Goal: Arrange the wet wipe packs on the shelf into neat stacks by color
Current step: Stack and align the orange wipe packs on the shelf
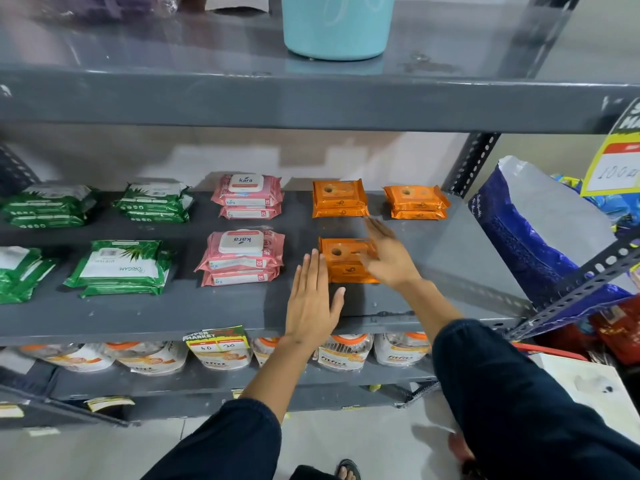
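**Both hands at the front orange stack**

The front orange wipe stack (346, 259) sits near the front edge of the grey shelf (138, 317), toward its right end. The right hand (388, 256) lies flat across the stack's right side, fingers straight and spread, its grip open. The left hand (313, 299) rests flat on the shelf just left of the stack, fingertips touching its left edge, grip likewise open and holding nothing.

Behind it, along the back edge, stand two more orange stacks (340, 199) (416, 201), apart from each other. To the left, two pink Kara stacks (247, 195) (242, 258) stand one behind the other. Further left come four green stacks: two at the back (154, 201) (48, 205), an Origami one at the front (121, 266), and one cut off by the frame's left edge (20, 271).

On the shelf above stands a light blue bucket (334, 27). A yellow price tag (218, 342) hangs from the front edge.
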`<state>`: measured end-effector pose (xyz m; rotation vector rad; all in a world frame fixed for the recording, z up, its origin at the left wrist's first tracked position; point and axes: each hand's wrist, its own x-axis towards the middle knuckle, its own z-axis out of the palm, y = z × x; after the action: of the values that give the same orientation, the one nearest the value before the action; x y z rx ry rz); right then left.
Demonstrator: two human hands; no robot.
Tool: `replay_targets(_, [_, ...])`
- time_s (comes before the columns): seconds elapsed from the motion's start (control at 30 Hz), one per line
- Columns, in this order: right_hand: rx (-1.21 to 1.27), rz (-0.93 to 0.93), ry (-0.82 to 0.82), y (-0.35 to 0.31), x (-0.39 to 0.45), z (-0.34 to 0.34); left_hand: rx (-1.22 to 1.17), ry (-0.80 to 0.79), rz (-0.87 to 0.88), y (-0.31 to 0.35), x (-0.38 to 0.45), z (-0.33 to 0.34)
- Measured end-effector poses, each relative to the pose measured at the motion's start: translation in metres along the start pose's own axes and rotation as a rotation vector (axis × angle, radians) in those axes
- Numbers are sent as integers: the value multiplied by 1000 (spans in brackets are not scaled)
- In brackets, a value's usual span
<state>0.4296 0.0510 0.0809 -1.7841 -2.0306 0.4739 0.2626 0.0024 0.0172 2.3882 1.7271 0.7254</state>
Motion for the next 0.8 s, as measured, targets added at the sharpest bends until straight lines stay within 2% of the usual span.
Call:
replay_targets(0.07, [-138,-56,75,4,-19,9,55,-24,69,2,11,-2])
replay_targets(0.13, [-276,-86,56,7,-35,23,111,-72,116,1,16,-2])
replay_targets(0.23, [-349,-60,27,13,-45,35,171,-137,166,-2,16,4])
replay_targets(0.53, [-436,-84,-84,21,-42,30,216,-191,252,-17,16,5])
replay_targets(0.8, [-400,-51,-68,15,-43,31,204,-195,220,-12,19,1])
